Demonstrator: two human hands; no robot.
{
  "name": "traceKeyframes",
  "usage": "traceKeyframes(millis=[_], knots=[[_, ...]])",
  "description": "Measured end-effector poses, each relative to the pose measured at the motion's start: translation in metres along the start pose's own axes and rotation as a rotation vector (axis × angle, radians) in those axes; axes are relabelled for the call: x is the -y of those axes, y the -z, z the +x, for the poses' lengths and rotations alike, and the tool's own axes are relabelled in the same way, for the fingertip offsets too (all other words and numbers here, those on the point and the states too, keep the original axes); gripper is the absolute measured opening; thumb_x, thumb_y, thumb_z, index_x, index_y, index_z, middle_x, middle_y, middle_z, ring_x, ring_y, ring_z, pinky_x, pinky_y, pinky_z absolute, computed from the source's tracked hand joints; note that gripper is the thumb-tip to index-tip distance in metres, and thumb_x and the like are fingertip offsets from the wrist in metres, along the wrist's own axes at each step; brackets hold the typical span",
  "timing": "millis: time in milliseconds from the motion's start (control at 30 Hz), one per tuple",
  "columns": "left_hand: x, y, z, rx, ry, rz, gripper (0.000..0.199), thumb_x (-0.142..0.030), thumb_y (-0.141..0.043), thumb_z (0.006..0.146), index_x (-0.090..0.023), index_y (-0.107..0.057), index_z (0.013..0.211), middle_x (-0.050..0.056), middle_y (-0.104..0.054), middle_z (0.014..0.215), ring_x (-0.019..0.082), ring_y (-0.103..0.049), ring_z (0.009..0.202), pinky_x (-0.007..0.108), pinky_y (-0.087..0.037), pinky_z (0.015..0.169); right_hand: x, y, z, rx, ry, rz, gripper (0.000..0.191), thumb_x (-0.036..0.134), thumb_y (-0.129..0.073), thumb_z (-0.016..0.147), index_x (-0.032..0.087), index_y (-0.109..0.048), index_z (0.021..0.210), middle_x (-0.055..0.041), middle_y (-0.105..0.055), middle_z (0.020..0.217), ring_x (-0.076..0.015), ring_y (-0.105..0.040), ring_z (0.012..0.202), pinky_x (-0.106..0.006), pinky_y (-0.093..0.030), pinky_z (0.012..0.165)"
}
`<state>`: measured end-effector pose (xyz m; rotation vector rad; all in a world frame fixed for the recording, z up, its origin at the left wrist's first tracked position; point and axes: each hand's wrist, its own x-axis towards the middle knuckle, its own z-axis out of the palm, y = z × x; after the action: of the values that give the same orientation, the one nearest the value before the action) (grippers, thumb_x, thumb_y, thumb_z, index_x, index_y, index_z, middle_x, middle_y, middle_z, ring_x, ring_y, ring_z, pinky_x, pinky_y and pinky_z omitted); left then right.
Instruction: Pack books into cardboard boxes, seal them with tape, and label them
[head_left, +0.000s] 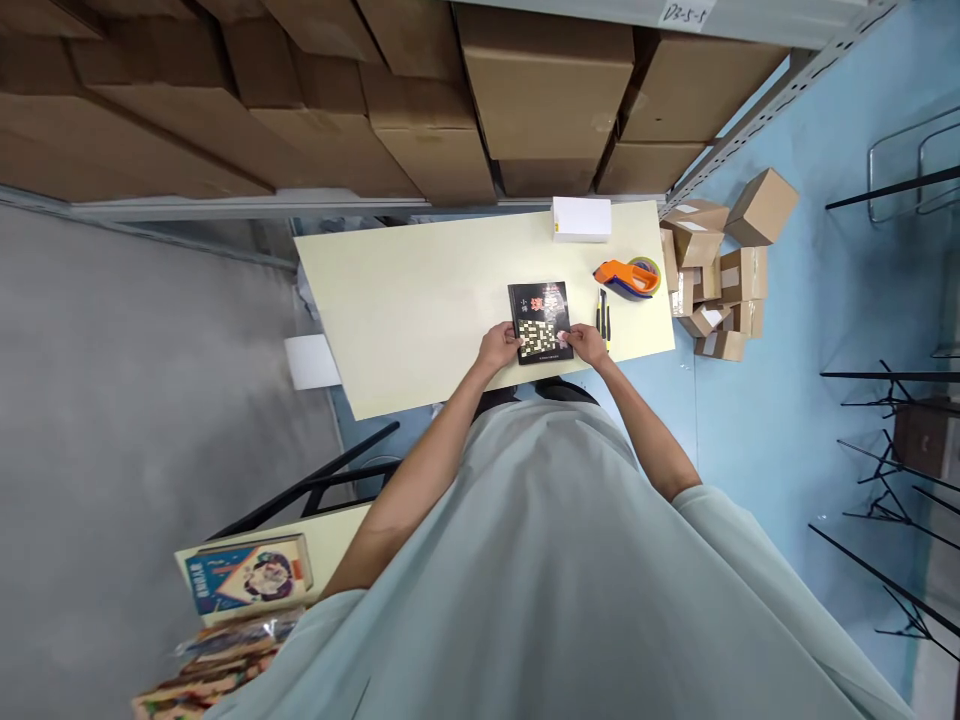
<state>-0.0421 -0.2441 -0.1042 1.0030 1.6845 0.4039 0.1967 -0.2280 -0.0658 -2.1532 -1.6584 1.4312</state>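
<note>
A black book [541, 300] with a white grid pattern and red lettering on its cover is at the near edge of the pale table [405, 310]. My left hand [499, 347] grips its left edge, thumb on the cover. On the opposite edge, my right hand [587, 344] holds it the same way; the fingers beneath are hidden. Just right of the book lie two yellow-and-black utility knives [603, 315], close to my right hand. Behind them is an orange tape dispenser [628, 278] with a tape roll. A white box [582, 219] sits at the table's far edge.
Cardboard boxes [547, 90] fill the metal shelf [375, 207] above and beyond the table. Small cartons [742, 275] are piled on the blue floor at right. At lower left, a side table [337, 545] bears a colourful book [247, 575] and wrapped stacks. Black metal legs [892, 375] stand far right.
</note>
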Motion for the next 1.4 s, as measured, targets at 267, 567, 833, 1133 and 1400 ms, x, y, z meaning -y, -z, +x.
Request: traceKeyframes(millis=[267, 567, 833, 1133, 1400], knots=[[0.001, -0.017, 0.01, -0.07, 0.065, 0.094, 0.028, -0.014, -0.072, 0.082, -0.017, -0.077, 0.109, 0.008, -0.085, 0.112, 0.022, -0.077, 0.097, 0.032, -0.059, 0.095, -0.002, 0.001, 0.015, 0.013, -0.033, -0.087, 0.03, 0.036, -0.065, 0.099, 0.024, -0.056, 0.073, 0.0002, -0.069, 0.076, -0.0177, -0.061, 0.078, -0.025, -0.045, 0.076], [0.001, -0.023, 0.012, -0.125, 0.12, 0.104, 0.032, -0.012, -0.078, 0.077, -0.017, -0.076, 0.108, 0.011, -0.084, 0.115, 0.027, -0.078, 0.107, 0.036, -0.058, 0.101, -0.001, 0.009, 0.014, 0.04, -0.024, -0.153, 0.022, 0.037, -0.067, 0.101, 0.022, -0.07, 0.085, -0.0035, -0.076, 0.084, -0.0205, -0.068, 0.087, -0.026, -0.047, 0.08], [0.008, -0.006, 0.0, -0.167, 0.081, 0.02, 0.028, -0.015, -0.076, 0.082, -0.019, -0.075, 0.109, 0.007, -0.083, 0.11, 0.021, -0.078, 0.093, 0.034, -0.06, 0.097, 0.002, 0.008, 0.009, 0.083, 0.032, -0.066, 0.022, 0.039, -0.069, 0.102, 0.02, -0.074, 0.093, -0.0031, -0.079, 0.089, -0.0198, -0.07, 0.09, -0.026, -0.047, 0.081], [0.006, -0.02, 0.005, -0.163, 0.125, 0.078, 0.028, -0.013, -0.076, 0.082, -0.02, -0.073, 0.109, 0.005, -0.082, 0.107, 0.022, -0.077, 0.096, 0.036, -0.058, 0.098, -0.002, 0.001, 0.014, 0.068, -0.049, -0.145, 0.014, 0.033, -0.072, 0.105, 0.021, -0.079, 0.101, -0.0083, -0.084, 0.102, -0.0242, -0.077, 0.103, -0.028, -0.052, 0.086], [0.0, -0.019, 0.003, -0.175, 0.135, 0.162, 0.03, -0.013, -0.079, 0.079, -0.022, -0.072, 0.107, 0.006, -0.083, 0.107, 0.027, -0.077, 0.104, 0.037, -0.057, 0.099, 0.002, 0.013, 0.017, 0.06, -0.058, -0.187, 0.014, 0.029, -0.072, 0.105, 0.02, -0.082, 0.107, -0.012, -0.086, 0.119, -0.0281, -0.078, 0.117, -0.032, -0.055, 0.098]])
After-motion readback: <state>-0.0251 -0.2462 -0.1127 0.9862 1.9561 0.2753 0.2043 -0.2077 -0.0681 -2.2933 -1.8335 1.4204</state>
